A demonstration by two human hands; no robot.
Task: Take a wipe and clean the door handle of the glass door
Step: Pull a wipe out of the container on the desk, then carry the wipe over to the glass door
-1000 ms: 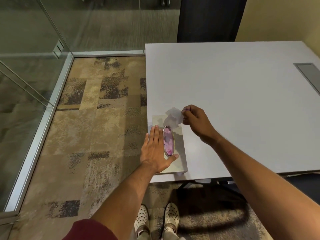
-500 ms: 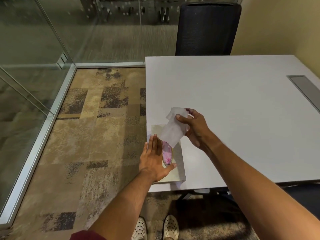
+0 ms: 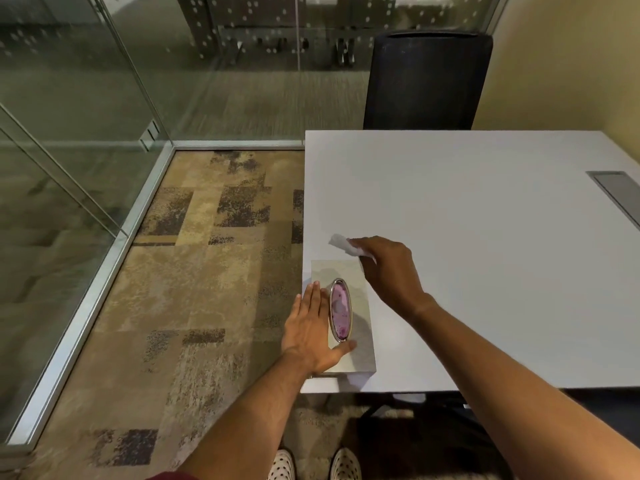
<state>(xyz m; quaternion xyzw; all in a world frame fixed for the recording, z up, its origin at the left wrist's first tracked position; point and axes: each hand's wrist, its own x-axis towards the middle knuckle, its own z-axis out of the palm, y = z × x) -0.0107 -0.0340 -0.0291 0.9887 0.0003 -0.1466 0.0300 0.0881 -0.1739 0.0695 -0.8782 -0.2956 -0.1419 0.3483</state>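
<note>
A pale rectangular wipe box (image 3: 360, 344) with an oval pink-lined opening (image 3: 340, 309) sits at the near left corner of the white table (image 3: 467, 202). My left hand (image 3: 313, 329) lies flat on the box's left side, fingers together, holding it down. My right hand (image 3: 388, 268) hovers just beyond the box, shut on a white wipe (image 3: 344, 244) that sticks out to the left of its fingers, free of the box. The glass door (image 3: 62, 109) with a slanted metal bar (image 3: 59, 168) stands at the left; I cannot make out its handle clearly.
A black chair (image 3: 426, 77) stands behind the table. A grey cable hatch (image 3: 620, 192) is set in the table's right side. Patterned carpet (image 3: 207, 271) fills the floor between table and glass wall. A metal floor track (image 3: 86, 306) runs along the glass.
My right hand has pulled the wipe fully out of the box and lifted it away, bunching it in the fingers. My left hand stays on the box. The view has tilted upward.
</note>
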